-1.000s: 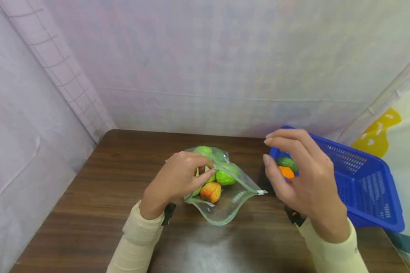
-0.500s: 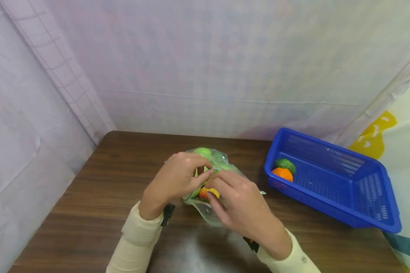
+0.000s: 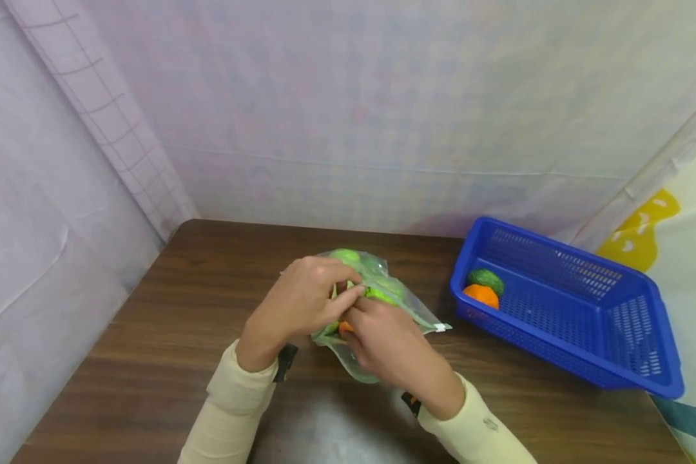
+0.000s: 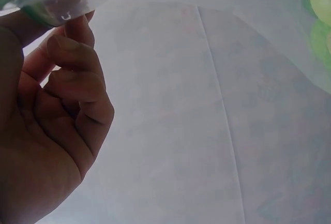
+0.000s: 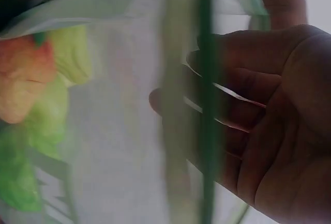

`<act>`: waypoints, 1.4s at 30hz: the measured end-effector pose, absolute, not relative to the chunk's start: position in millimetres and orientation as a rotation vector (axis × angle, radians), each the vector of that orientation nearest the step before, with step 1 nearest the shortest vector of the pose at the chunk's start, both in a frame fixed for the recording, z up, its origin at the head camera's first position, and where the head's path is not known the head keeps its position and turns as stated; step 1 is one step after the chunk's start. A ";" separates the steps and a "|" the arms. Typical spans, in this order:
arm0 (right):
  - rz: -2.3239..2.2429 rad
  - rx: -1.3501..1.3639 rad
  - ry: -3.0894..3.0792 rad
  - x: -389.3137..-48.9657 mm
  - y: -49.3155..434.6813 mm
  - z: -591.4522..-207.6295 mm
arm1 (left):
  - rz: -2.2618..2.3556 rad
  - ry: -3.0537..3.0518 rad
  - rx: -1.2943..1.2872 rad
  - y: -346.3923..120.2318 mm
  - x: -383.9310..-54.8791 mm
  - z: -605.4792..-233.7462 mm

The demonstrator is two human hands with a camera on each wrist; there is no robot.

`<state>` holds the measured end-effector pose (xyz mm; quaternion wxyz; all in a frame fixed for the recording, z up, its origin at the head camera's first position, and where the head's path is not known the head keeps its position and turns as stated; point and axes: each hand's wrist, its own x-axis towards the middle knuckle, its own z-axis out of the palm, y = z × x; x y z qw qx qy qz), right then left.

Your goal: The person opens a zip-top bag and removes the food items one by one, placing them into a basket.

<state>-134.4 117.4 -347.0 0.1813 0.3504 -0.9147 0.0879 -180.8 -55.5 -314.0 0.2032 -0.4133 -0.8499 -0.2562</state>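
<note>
A clear zip bag point(image 3: 410, 308) with a green-edged mouth lies on the table, holding several toy fruits or vegetables. Through its film I see a bright green piece point(image 3: 383, 294) and an orange-red one point(image 5: 23, 79). My left hand point(image 3: 298, 298) pinches the bag's rim between thumb and index finger, its other fingers curled in the left wrist view. At the bag's mouth is my right hand point(image 3: 391, 338), fingertips close to the left hand's. The right wrist view has its fingers point(image 5: 248, 81) loosely extended behind the green zip strip point(image 5: 207, 120), nothing seen in them; the thumb tip is hidden.
To the right stands a blue perforated basket point(image 3: 557, 348) with a dark green piece point(image 3: 486, 280) and an orange piece point(image 3: 481, 296) in its left end. The brown wooden table point(image 3: 197, 290) meets white cloth walls point(image 3: 325, 129) at the back and left.
My right hand has moved left from beside the basket to the bag's mouth, then slightly further left toward the other hand. The left hand has kept its pinch on the bag's rim.
</note>
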 end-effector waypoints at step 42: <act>0.155 0.832 -3.059 -178.3 108.7 -408.3 | -0.730 -2.402 -1.194 -52.5 -181.6 -317.5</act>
